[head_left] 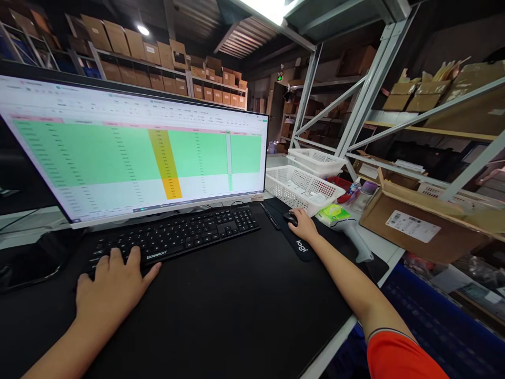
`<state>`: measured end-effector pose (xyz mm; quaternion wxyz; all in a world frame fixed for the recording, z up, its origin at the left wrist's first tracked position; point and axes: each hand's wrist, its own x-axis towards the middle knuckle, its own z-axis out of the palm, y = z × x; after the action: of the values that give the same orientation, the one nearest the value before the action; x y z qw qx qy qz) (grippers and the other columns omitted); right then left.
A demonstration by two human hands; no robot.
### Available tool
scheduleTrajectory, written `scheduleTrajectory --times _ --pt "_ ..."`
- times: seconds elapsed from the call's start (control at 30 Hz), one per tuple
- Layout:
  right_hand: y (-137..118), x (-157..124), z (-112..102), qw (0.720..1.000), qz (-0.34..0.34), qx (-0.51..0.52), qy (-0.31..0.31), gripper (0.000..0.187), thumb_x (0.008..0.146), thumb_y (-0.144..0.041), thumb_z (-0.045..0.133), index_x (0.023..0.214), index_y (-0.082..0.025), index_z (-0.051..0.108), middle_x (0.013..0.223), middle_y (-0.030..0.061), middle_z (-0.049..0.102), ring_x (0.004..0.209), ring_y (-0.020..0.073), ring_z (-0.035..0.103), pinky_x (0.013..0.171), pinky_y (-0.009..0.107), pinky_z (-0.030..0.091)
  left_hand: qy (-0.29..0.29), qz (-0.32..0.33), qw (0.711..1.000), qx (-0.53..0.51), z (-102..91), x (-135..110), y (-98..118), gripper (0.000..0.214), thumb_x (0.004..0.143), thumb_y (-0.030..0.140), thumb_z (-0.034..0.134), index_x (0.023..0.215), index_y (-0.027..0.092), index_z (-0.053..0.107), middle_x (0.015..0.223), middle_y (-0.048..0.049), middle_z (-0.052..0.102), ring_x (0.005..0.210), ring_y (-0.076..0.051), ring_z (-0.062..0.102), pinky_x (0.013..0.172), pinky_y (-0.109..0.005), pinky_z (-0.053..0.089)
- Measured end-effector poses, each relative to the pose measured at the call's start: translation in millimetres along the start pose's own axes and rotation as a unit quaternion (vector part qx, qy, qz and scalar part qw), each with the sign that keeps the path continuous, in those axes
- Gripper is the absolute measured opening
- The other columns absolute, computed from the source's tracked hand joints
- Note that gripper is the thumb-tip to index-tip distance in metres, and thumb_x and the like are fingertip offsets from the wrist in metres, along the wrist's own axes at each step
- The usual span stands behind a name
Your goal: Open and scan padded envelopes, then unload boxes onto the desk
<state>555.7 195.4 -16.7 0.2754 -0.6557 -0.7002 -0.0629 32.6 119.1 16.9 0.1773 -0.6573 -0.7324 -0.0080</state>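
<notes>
Fingers flat and spread, the left hand (pixel 112 287) rests on the lower left keys of the black keyboard (pixel 173 237), loose and gripping nothing. Over on the far side, the right hand (pixel 303 225) is cupped over the black mouse (pixel 290 217), fingers curled down around it. The mouse sits at the top of the wrist pad (pixel 302 246), just beside a pen (pixel 270 216) and close to the white basket (pixel 300 187). A green spreadsheet fills the monitor (pixel 134 152). The risk, as I read it: that mouse has little room, so a wide sweep could nudge the pen or bump the basket, and the weight of the resting left fingers could press a stray key into the sheet.
</notes>
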Motion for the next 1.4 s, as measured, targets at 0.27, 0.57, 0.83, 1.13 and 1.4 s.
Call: scheduleTrajectory --times 0.27,0.57,0.83,1.13,1.4 --pt "-8.9 -2.6 -7.6 1.000 0.002 -0.007 -0.011 0.033 0.085 -0.024 0.066 0.117 -0.027 0.067 0.128 0.0061 0.062 0.101 0.0236 0.066 0.083 0.033 0.054 0.003 0.011 1.000 0.014 -0.8 -1.2 0.4 0.081 0.095 0.056 0.009 0.146 0.005 0.046 0.149 -0.0332 0.044 0.134 -0.047 0.046 0.096 -0.062 0.048" --pt "-9.3 -2.1 -8.5 1.000 0.006 -0.011 -0.023 0.038 0.085 -0.024 0.065 0.123 -0.026 0.065 0.133 0.0077 0.060 0.106 0.0254 0.065 0.086 0.034 0.054 0.001 0.015 1.000 0.010 1.6 -1.1 -0.7 0.079 0.096 0.055 0.012 0.147 0.005 0.044 0.149 -0.0336 0.044 0.134 -0.046 0.046 0.096 -0.063 0.047" --pt "-9.4 -1.4 -8.2 0.999 0.026 -0.014 -0.032 0.044 0.088 -0.028 0.063 0.131 -0.025 0.060 0.133 0.0080 0.060 0.108 0.0247 0.065 0.089 0.034 0.051 -0.017 0.007 1.000 0.014 1.4 0.7 -1.5 0.077 0.097 0.055 0.013 0.150 0.007 0.042 0.150 -0.0300 0.043 0.137 -0.044 0.043 0.099 -0.062 0.046" --pt "-9.4 -1.3 -8.1 0.999 0.034 -0.025 -0.032 0.041 0.088 -0.027 0.063 0.129 -0.026 0.062 0.133 0.0070 0.059 0.108 0.0250 0.065 0.088 0.035 0.051 -0.006 0.010 1.000 0.024 6.6 1.2 -2.4 0.076 0.098 0.055 0.013 0.150 0.006 0.042 0.149 -0.0302 0.043 0.136 -0.045 0.044 0.098 -0.061 0.047" --pt "-8.4 -1.2 -7.2 0.999 0.028 -0.024 -0.031 0.038 0.090 -0.028 0.063 0.128 -0.026 0.064 0.134 0.0073 0.059 0.109 0.0251 0.065 0.090 0.035 0.052 -0.014 0.011 0.999 0.034 2.6 0.8 -1.4 0.075 0.099 0.055 0.015 0.150 0.006 0.040 0.149 -0.0304 0.044 0.135 -0.044 0.045 0.098 -0.060 0.048"
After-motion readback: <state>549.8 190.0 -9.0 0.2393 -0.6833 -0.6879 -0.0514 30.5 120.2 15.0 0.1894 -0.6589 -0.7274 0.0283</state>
